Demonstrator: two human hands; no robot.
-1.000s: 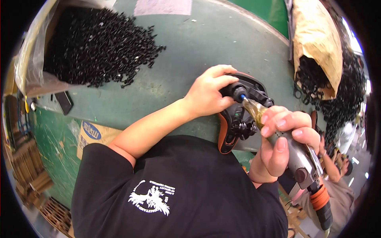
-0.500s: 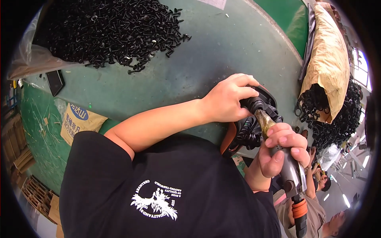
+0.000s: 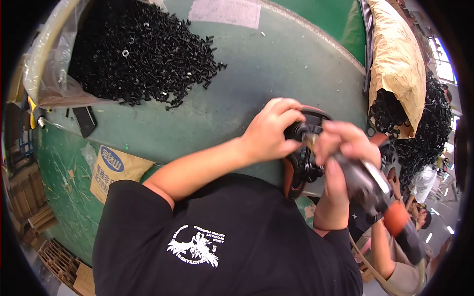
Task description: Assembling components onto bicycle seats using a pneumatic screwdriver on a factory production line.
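My left hand [image 3: 274, 126] is closed, fingers and thumb pinched around the upper left side of a curved black part [image 3: 317, 117] with orange-brown outer faces. The part rests near the table's close edge, and its middle is partly hidden by my hands. My right hand [image 3: 348, 145] grips a grey power screwdriver [image 3: 368, 185] with an orange collar [image 3: 396, 217] and a dark tail. Motion blurs this hand and the tool. The tool's nose points into the black part, right beside my left fingertips; whether it touches a screw cannot be seen.
Loose black screws [image 3: 143, 59] are heaped at the far left of the green table [image 3: 237, 93], by clear plastic sheeting [image 3: 54, 59]. A flat black device [image 3: 85, 122] lies nearer. Rightward stand a brown paper sack [image 3: 397, 59], black ring-shaped pieces [image 3: 427, 118] and other people [image 3: 387, 246].
The screwdriver's tail has swung out to the right, and my right hand has turned with it. My left hand keeps its hold on the black part. The whole view has shifted a little.
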